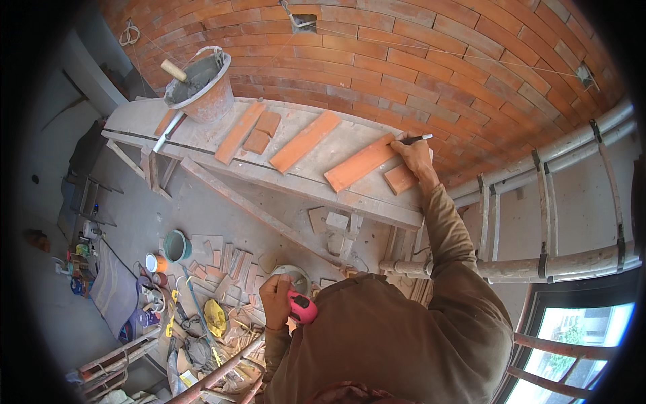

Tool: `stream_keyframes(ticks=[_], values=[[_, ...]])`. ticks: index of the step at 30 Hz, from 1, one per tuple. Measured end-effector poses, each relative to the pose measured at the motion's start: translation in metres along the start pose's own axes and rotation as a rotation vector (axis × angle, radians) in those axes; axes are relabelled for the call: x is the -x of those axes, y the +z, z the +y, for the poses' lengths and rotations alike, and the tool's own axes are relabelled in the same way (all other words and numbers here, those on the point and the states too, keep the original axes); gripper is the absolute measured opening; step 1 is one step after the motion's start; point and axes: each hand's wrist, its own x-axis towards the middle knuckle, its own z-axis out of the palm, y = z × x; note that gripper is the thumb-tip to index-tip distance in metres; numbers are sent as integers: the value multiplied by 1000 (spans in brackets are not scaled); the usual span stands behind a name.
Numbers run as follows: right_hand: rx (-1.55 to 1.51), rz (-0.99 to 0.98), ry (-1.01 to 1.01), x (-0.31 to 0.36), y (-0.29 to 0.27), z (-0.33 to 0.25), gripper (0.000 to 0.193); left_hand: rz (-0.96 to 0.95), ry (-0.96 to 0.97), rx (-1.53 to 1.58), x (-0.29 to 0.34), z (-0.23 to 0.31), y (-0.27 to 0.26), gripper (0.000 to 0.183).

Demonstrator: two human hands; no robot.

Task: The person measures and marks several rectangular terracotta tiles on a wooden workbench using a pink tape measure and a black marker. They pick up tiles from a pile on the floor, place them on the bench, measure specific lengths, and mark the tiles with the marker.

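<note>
My right hand [418, 158] is closed around a black marker [416, 139] with a pale end. Its tip is at the far right end of a long orange brick slip [356, 165], which lies flat on the plank platform [377, 207]. Beside that hand lies a shorter brick piece [400, 179], partly hidden. Down by my body, my left hand [274, 299] is closed on a pink and black tape measure [303, 307]. Further left on the planks are a long brick slip [306, 141], two small brick pieces [262, 132] and another long slip [239, 133].
A mortar bucket [208, 91] with a wooden handle sticking out stands at the platform's left. Behind runs an orange brick wall [404, 60] with strings across it. Scaffold tubes [572, 264] are at right. Below, the floor holds brick offcuts [232, 266], buckets and a yellow helmet [214, 318].
</note>
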Motion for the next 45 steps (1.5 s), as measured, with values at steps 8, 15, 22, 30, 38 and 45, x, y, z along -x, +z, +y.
stream_keyframes(ticks=[8,15,22,30,38,45], values=[[-46,-19,64,3,0,-6,15,6,-2,-7,1,-2,0,30],[-7,48,119,13,0,-25,15,29,4,-3,2,-5,0,28],[-163,64,42,22,-19,0,9,34,-14,-2,5,-2,-1,28],[-90,12,-62,51,-46,13,13,13,39,-87,-4,1,2,31],[-60,-27,76,77,-66,-12,13,-47,39,-127,-9,-2,5,31],[-15,-161,69,87,-55,-26,14,-95,17,-108,-7,0,2,32]])
